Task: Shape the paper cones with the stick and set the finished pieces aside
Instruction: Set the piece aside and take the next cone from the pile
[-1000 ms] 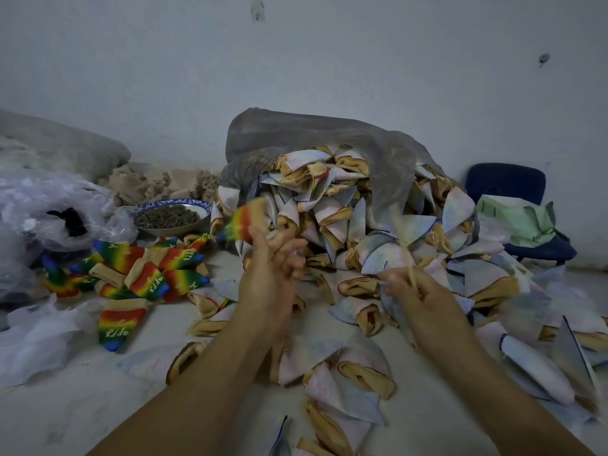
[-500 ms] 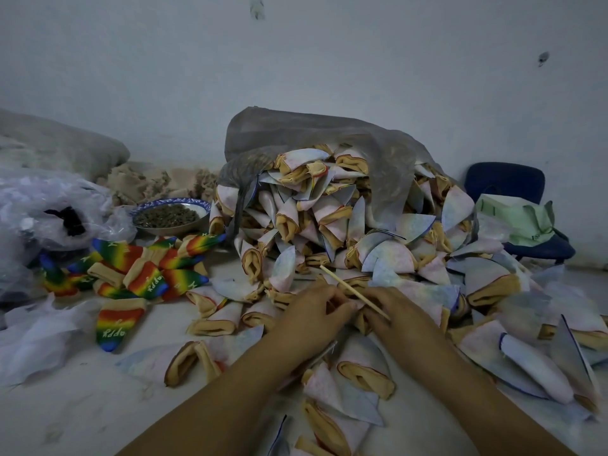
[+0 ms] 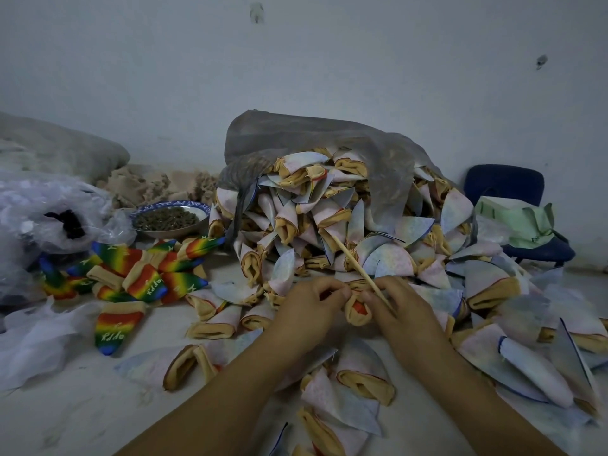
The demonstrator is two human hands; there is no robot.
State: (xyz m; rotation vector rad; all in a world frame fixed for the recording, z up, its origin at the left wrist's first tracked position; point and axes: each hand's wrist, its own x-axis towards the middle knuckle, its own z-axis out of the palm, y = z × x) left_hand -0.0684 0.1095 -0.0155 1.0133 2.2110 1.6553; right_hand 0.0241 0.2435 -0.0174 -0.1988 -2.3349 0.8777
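Mid-frame, the left hand's (image 3: pixel 309 306) curled fingers pinch one soft, tan-lined pastel cone (image 3: pixel 358 313); the right hand's (image 3: pixel 403 312) fingers clasp one thin, straight wooden stick (image 3: pixel 355 264).

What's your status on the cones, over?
Left hand pinching cone. Right hand gripping stick, its far end angled up over the pale cone heap. Heap crowds close ahead; rainbow pieces lie left.

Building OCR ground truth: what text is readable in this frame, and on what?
"appy": white, upside down, on the front rainbow cone; leading letters unclear.
"appy": same lettering, on a rainbow cone in the pile.
Small mark on the green bag on the chair: too small to read.
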